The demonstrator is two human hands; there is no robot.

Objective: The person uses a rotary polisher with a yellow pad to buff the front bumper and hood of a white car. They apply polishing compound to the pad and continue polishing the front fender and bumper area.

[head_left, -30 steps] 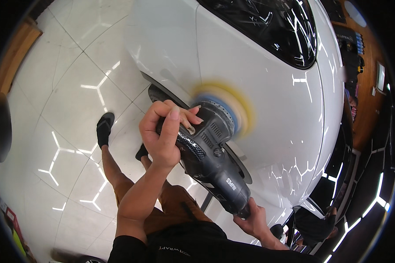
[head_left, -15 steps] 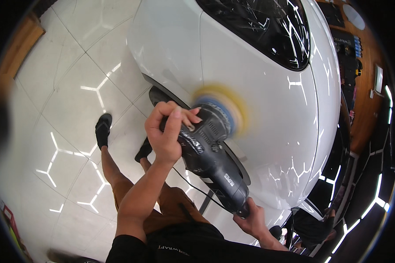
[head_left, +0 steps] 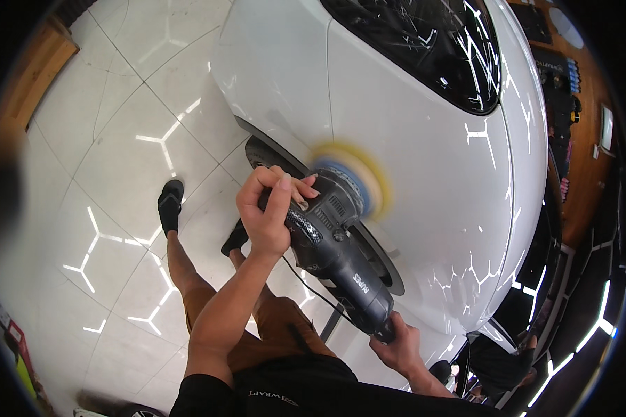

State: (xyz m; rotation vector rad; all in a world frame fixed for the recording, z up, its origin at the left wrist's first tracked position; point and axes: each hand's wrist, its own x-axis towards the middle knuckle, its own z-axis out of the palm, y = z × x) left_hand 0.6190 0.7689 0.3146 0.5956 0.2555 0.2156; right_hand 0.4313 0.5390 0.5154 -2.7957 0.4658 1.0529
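A black car polisher (head_left: pixel 337 254) lies across the middle of the view, with its yellow foam pad (head_left: pixel 360 161) on the white body panel of the car (head_left: pixel 424 174). The pad's edge is smeared by motion. At the head end, my left hand (head_left: pixel 266 212) wraps over the front grip, fingers curled. My right hand (head_left: pixel 401 345) is closed round the rear end of the body. Below the panel edge the wheel (head_left: pixel 375 260) shows partly behind the tool. A thin black cord (head_left: pixel 318 295) runs beside the polisher.
The dark headlight (head_left: pixel 459 55) sits farther up the panel. Pale floor tiles (head_left: pixel 111 181) with bright reflections spread to the left, where my feet stand. A wooden bench (head_left: pixel 588 174) with bottles and tools is at the right. Another wooden piece (head_left: pixel 45 69) stands at the far left.
The view has shifted slightly, so the car sits a little more to the right. Against the panel, the polisher has moved slightly leftward. Both hands keep their hold.
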